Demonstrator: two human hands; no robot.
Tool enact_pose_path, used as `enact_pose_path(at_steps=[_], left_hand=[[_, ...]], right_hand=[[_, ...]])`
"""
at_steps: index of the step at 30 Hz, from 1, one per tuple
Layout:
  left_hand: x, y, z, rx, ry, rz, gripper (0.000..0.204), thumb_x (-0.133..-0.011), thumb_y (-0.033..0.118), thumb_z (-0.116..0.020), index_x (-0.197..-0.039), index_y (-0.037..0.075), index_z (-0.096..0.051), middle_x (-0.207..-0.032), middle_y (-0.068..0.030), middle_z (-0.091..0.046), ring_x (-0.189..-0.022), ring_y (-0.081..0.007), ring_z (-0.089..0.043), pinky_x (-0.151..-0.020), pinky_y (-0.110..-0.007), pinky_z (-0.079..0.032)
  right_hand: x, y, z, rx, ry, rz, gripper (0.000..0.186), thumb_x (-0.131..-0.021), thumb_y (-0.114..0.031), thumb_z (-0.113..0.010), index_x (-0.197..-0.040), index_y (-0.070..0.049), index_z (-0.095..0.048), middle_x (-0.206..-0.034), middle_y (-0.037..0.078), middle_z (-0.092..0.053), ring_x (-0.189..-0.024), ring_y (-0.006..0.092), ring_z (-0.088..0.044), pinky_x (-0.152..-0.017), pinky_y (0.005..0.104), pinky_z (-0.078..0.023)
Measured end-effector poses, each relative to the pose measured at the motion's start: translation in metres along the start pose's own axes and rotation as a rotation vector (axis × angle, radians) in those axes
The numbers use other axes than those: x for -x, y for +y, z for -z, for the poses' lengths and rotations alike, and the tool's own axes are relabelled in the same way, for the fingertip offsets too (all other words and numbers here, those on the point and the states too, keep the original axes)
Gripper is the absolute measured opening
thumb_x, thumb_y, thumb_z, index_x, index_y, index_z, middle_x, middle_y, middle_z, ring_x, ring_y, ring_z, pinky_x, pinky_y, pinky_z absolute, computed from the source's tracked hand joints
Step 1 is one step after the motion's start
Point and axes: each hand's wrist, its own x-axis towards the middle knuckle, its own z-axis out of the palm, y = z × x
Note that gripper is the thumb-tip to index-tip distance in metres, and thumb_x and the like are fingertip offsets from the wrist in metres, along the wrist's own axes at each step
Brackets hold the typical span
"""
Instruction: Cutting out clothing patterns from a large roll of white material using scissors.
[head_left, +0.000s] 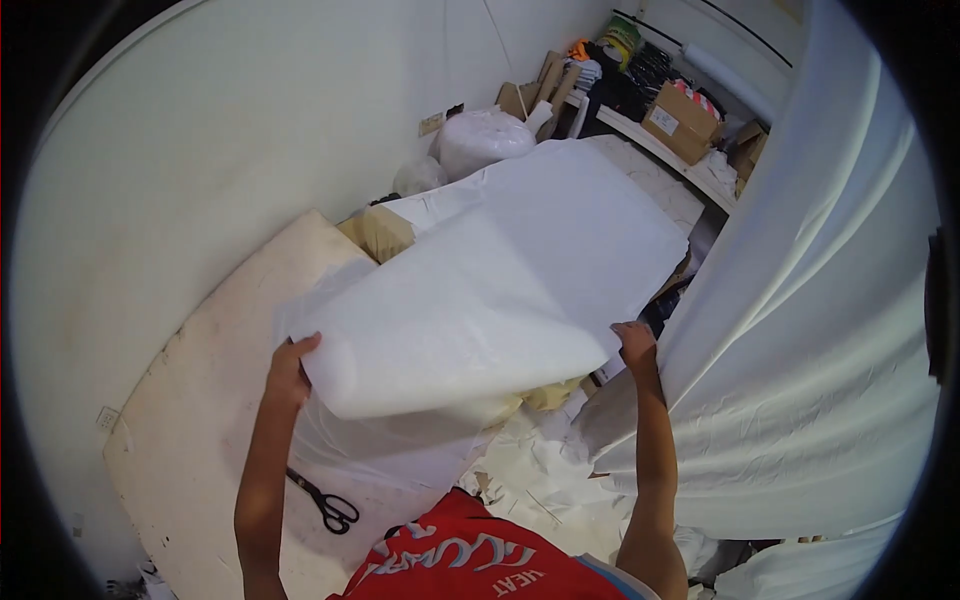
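A large, thin white sheet (pixel 470 300) stretches between my two hands, its near edge bowed and curling under; whether it is paper or plastic I cannot tell. At its near left corner my left hand (pixel 290 370) is closed on the edge, thumb on top. My right hand (pixel 635 343) grips the near right corner. The far part of the sheet lies back over a raised surface. Beneath the near edge hangs another, more see-through layer (pixel 400 440). Black-handled scissors (pixel 325 502) lie on the pale board, close to my left forearm.
The pale board (pixel 200 400) leans along the wall at left. A white curtain (pixel 800 350) hangs close to my right arm. Crumpled scraps (pixel 540 470) cover the floor. Behind are a stuffed plastic bag (pixel 484 142) and a shelf with a cardboard box (pixel 682 122).
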Motion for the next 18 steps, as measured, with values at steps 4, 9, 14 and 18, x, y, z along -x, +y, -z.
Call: enact_pose_path(at_steps=[4,9,14,18], left_hand=[[0.001,-0.051,-0.042,0.003,0.081,-0.146,0.059,-0.082,0.005,-0.07,-0.135,-0.003,-0.045,-0.119,-0.0129,-0.061,-0.107,-0.027,-0.06,-0.096,-0.038,-0.048],[-0.002,-0.096,-0.108,-0.167,0.249,-0.377,0.076,-0.082,-0.004,-0.066,-0.146,-0.005,-0.026,-0.131,-0.018,-0.053,-0.118,-0.0267,-0.054,-0.103,-0.037,-0.043],[-0.026,-0.093,-0.159,-0.438,0.155,-0.331,0.099,-0.083,-0.003,-0.069,-0.155,0.002,-0.001,-0.139,-0.0224,-0.045,-0.12,-0.0257,-0.051,-0.103,-0.035,-0.041],[-0.01,-0.097,-0.152,-0.218,0.04,-0.224,0.101,-0.087,0.008,-0.07,-0.156,0.008,0.004,-0.131,-0.0193,-0.05,-0.113,-0.0236,-0.057,-0.095,-0.037,-0.049]], right_hand=[[-0.012,-0.002,-0.01,0.323,0.285,-0.153,0.06,-0.081,-0.008,-0.063,-0.139,-0.012,-0.051,-0.129,0.023,-0.058,-0.122,0.0365,-0.054,-0.107,0.0423,-0.038],[-0.068,-0.058,-0.018,-0.459,0.149,-0.245,0.062,-0.096,-0.041,-0.056,-0.146,-0.007,-0.041,-0.14,0.03,-0.048,-0.135,0.0424,-0.041,-0.112,0.0463,-0.034],[-0.127,-0.106,-0.034,-0.575,-0.226,-0.458,0.09,-0.087,-0.074,-0.045,-0.151,-0.013,-0.034,-0.154,0.03,-0.027,-0.141,0.0521,-0.026,-0.11,0.0639,-0.027],[-0.173,-0.097,-0.045,-0.289,-0.229,-0.619,0.094,-0.084,-0.08,-0.038,-0.153,-0.017,-0.03,-0.158,0.027,-0.022,-0.142,0.053,-0.022,-0.11,0.0677,-0.021]])
